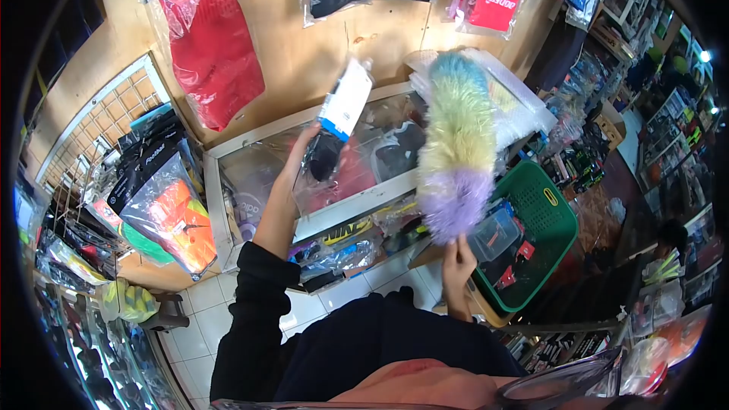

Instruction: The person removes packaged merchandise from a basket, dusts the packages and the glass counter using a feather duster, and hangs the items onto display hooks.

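My left hand (309, 139) is raised over the glass display case (254, 150), its fingers closed on a clear plastic package (346, 102). A white and blue card shows at the package's upper end, with something dark lower down. The package partly hides my fingers. My right hand (457, 264) pinches the lower end of a fluffy duster (457, 133). The duster stands nearly upright, blue at the top, yellow in the middle and purple at the bottom. Its handle is mostly hidden by my fingers.
A green plastic basket (558, 237) holding a clear box stands right of my right hand. Bubble wrap (524, 106) lies behind the duster. Bagged red fabric (216, 53) hangs on the wooden wall. At left, packaged football gear (171, 209) hangs from a wire rack (99, 118).
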`<state>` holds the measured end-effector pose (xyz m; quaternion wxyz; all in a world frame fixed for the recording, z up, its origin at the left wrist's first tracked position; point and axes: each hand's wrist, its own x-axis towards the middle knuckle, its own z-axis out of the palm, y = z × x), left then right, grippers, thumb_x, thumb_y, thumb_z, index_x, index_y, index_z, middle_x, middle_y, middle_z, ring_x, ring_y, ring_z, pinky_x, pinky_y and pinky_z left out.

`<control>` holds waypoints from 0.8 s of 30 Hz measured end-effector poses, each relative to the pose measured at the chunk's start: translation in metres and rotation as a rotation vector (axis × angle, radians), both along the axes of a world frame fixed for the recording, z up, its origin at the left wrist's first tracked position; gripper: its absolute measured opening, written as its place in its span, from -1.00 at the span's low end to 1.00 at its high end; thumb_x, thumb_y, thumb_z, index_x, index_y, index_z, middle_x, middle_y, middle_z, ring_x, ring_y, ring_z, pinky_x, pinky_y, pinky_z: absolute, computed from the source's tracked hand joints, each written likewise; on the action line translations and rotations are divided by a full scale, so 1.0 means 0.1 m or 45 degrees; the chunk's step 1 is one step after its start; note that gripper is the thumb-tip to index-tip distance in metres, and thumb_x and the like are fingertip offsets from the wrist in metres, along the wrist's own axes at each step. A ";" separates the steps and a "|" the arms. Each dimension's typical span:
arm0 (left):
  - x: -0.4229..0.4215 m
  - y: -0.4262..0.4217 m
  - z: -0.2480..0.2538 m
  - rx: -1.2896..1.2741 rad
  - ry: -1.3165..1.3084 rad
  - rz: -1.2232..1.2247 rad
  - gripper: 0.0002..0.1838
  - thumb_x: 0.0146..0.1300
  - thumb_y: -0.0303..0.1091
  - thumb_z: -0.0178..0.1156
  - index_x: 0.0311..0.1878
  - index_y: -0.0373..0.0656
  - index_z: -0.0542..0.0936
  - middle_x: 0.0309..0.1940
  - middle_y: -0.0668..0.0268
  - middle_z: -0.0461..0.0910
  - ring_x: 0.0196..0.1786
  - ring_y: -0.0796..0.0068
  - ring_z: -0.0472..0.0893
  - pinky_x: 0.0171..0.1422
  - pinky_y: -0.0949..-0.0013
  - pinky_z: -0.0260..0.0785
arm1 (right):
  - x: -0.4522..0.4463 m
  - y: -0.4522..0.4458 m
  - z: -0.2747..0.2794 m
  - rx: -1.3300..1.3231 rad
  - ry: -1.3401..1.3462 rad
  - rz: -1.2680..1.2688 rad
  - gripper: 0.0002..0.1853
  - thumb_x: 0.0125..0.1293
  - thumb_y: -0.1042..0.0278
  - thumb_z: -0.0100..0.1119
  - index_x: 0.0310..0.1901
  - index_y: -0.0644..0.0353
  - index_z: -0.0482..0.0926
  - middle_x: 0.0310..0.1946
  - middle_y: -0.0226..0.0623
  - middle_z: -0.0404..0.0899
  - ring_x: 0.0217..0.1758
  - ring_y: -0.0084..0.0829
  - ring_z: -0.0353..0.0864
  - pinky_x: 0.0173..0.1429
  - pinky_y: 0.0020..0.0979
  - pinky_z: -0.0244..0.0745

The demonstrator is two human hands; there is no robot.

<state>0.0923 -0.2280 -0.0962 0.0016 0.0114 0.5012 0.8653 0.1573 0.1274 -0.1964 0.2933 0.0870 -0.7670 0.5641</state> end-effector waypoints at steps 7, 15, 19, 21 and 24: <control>-0.09 0.09 -0.37 0.795 0.062 -0.040 -0.39 0.37 0.10 -0.12 0.27 -0.18 0.39 0.15 0.12 0.48 0.13 0.18 0.53 0.21 0.15 0.42 | 0.24 -0.45 0.07 0.704 0.262 0.535 -0.74 0.11 0.61 0.14 -0.14 0.21 0.65 -0.44 -0.14 0.55 -0.44 -0.20 0.61 -0.41 -0.32 0.49; 0.05 0.09 -0.07 0.832 0.010 -0.073 -0.42 0.35 0.06 -0.11 0.23 -0.20 0.42 0.06 0.06 0.54 0.07 0.12 0.56 0.21 0.06 0.40 | 0.12 -0.85 0.15 0.616 0.392 0.587 -0.60 0.03 0.60 0.15 -0.06 0.06 0.67 -0.49 -0.16 0.49 -0.53 -0.12 0.55 -0.46 -0.26 0.47; 0.08 0.13 -0.03 0.932 0.024 0.009 -0.41 0.32 0.07 -0.08 0.20 -0.21 0.43 0.02 0.08 0.57 0.04 0.11 0.57 0.17 0.05 0.42 | -0.11 -0.86 0.13 0.547 0.491 0.479 -0.59 0.07 0.58 0.11 -0.03 0.00 0.67 -0.47 -0.18 0.52 -0.56 -0.19 0.56 -0.47 -0.29 0.51; 0.07 0.16 -0.04 0.941 0.042 0.070 -0.41 0.31 0.08 -0.06 0.19 -0.21 0.44 0.00 0.08 0.58 0.03 0.10 0.58 0.15 0.04 0.43 | -0.14 -0.92 0.21 0.512 0.358 0.473 -0.60 0.07 0.57 0.11 -0.04 -0.01 0.67 -0.46 -0.19 0.53 -0.56 -0.19 0.56 -0.48 -0.29 0.51; -0.01 0.13 -0.30 0.962 0.157 0.059 -0.40 0.35 0.07 -0.13 0.25 -0.20 0.39 0.10 0.06 0.52 0.11 0.08 0.53 0.23 0.03 0.38 | -0.02 -0.84 0.20 0.646 0.329 0.517 -0.62 0.08 0.58 0.12 -0.05 0.08 0.66 -0.46 -0.16 0.54 -0.54 -0.19 0.56 -0.47 -0.30 0.50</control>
